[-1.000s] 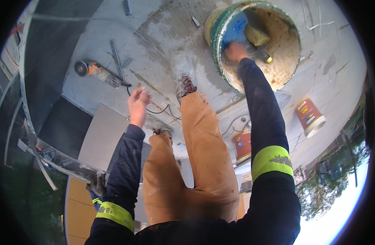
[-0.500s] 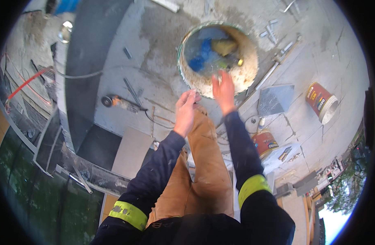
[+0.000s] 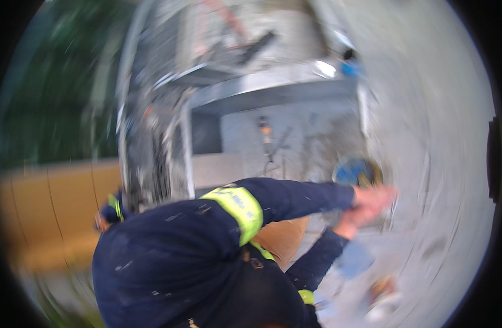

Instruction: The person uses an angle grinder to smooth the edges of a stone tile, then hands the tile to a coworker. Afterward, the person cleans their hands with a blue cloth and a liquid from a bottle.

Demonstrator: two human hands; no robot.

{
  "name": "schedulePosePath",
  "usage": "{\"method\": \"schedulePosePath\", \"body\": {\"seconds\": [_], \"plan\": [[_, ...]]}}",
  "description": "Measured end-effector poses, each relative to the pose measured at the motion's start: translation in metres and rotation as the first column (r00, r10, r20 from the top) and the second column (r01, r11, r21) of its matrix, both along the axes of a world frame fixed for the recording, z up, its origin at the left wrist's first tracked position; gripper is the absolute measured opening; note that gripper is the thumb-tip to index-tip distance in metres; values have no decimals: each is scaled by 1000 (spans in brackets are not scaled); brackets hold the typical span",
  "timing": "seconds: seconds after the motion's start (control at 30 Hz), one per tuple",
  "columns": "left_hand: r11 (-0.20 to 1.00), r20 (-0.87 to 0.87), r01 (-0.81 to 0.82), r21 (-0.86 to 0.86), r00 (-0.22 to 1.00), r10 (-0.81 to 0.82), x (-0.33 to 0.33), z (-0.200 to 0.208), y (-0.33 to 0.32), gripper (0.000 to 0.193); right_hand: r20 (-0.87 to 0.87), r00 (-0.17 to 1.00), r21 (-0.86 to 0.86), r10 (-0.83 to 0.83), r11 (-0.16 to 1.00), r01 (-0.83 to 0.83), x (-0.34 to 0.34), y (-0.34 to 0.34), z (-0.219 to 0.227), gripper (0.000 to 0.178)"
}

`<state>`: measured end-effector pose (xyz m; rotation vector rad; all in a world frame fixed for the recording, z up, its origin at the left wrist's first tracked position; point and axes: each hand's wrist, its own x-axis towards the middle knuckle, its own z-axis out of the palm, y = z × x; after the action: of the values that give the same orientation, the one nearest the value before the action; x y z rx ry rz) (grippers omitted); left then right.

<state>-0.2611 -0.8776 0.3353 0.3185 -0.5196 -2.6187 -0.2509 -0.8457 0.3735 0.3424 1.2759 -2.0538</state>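
My left hand (image 3: pixel 375 197) and right hand (image 3: pixel 351 221) have come together near the bucket (image 3: pixel 378 174), neither reaching inside now, their grip too blurred to tell.

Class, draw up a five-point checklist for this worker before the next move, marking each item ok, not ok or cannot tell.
1. Left hand and right hand both in view: ok, they overlap in the picture.
2. Hands empty: cannot tell, too blurred.
3. Bucket near the hands: ok, it shows right by them.
4. Angle grinder away from the hands: ok, it lies well apart.
5. Picture sharp enough for fine checks: not ok, strong motion blur.
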Motion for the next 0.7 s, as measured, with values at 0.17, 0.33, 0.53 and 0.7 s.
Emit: {"method": "schedulePosePath", "body": {"seconds": [0.17,0.33,0.53,0.7], "plan": [[522,139,212,-826,975,-175,61,178,-54,58,-220,908,255,356,920,-299,-39,29,1,54],[611,79,76,-788,997,-21,182,248,-46,65,-323,704,538,632,735,-413,-64,17,-10,52],[186,289,286,-940,378,880,427,139,11,40,-248,426,732,870,456,-505,-48,-7,-26,50],[519,477,138,-844,-251,842,588,94,133,34,-48,187,831,981,143,-537,19,-9,-32,48]]}}
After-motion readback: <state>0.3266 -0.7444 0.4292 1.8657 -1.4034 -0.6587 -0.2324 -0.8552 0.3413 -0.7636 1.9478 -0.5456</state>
